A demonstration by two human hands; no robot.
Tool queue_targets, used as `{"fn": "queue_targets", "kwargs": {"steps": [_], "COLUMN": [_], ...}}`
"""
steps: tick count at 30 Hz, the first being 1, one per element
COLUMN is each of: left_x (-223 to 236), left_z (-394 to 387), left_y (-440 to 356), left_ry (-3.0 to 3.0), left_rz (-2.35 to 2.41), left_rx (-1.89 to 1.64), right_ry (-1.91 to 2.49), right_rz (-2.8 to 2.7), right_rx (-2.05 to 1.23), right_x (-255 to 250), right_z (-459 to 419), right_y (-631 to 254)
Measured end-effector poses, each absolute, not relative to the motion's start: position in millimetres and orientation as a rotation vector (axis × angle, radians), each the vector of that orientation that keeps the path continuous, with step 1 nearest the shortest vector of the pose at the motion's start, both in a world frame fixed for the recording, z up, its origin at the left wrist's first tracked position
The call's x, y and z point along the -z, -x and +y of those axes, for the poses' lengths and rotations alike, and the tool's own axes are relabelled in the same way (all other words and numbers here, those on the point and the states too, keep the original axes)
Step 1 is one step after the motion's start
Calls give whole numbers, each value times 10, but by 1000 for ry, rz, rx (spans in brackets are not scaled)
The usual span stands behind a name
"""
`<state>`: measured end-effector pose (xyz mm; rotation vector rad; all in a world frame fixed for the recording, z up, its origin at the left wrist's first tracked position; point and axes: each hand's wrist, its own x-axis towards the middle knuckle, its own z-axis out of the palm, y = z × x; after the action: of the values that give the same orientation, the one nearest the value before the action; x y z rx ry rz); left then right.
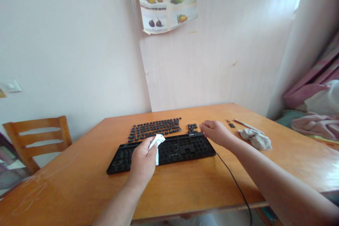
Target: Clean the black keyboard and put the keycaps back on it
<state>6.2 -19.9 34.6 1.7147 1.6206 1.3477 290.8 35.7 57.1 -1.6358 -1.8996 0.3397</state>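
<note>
A black keyboard base point(197, 150) with its keys taken off lies across the middle of the table. Over its left half, my left hand point(143, 159) is closed around a crumpled white tissue point(158, 142). My right hand point(215, 131) is just beyond the base's far right corner, fingers pinched together; whatever they hold is hidden. Loose black keycaps point(159, 126) are laid out in rows behind the base. A smaller group of keycaps point(192, 127) sits left of my right hand.
On the wooden table point(286, 162), a grey crumpled cloth point(255, 139), a pencil-like stick point(248, 126) and a small dark object point(232, 125) lie to the right. The keyboard's cable point(237, 182) runs over the front edge. A wooden chair point(39, 137) stands at left.
</note>
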Motion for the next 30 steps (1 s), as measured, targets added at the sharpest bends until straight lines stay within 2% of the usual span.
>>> {"fn": "queue_targets", "kwargs": {"steps": [3, 10, 21, 30], "left_x": [-374, -470, -459, -299], "left_z": [-97, 230, 775, 957], "left_y": [-64, -326, -924, -1499], "left_ry": [-1751, -1834, -1942, -2457], "left_rz": [1662, 1600, 1484, 1101], "left_rx": [-1313, -1160, -953, -818], "right_ry": [1858, 2043, 2005, 1971], "right_rz": [-1968, -2112, -2202, -2214], "right_rx": [-178, -139, -255, -306], "right_x": [-434, -225, -242, -221], "right_z": [476, 447, 479, 508], "right_y": [-3106, -3100, -3171, -3180]}}
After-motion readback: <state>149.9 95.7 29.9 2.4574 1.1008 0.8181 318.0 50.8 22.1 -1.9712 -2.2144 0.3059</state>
